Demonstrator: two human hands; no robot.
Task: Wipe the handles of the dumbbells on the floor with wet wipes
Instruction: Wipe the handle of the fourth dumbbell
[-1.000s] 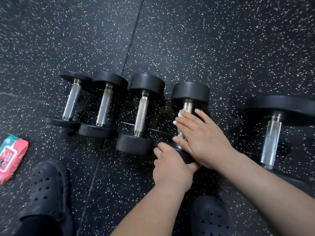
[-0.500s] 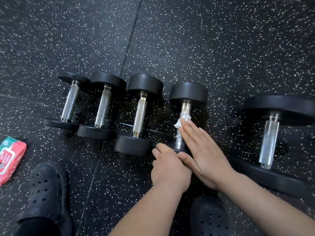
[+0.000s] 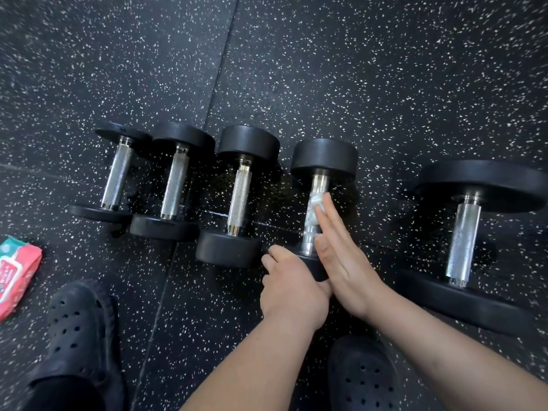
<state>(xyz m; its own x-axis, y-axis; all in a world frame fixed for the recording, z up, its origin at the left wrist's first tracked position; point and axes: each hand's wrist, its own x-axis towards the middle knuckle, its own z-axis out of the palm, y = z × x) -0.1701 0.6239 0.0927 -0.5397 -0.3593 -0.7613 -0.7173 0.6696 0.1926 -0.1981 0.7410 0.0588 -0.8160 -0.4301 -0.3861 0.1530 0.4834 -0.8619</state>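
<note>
With left grip point(image 3: 292, 287) curled round the near head of the fourth dumbbell point(image 3: 323, 155) from the wipe pack point(image 3: 17, 271), slide the wet wipe point(image 3: 314, 203) under the flat-fingered right grip point(image 3: 347, 262) along the full handle point(image 3: 318, 182), rolling it round

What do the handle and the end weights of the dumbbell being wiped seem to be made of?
Handle: probably steel with a bright chrome finish, since it is silvery and reflects light. End weights: likely rubber-coated, matte black, with no shine.
</note>
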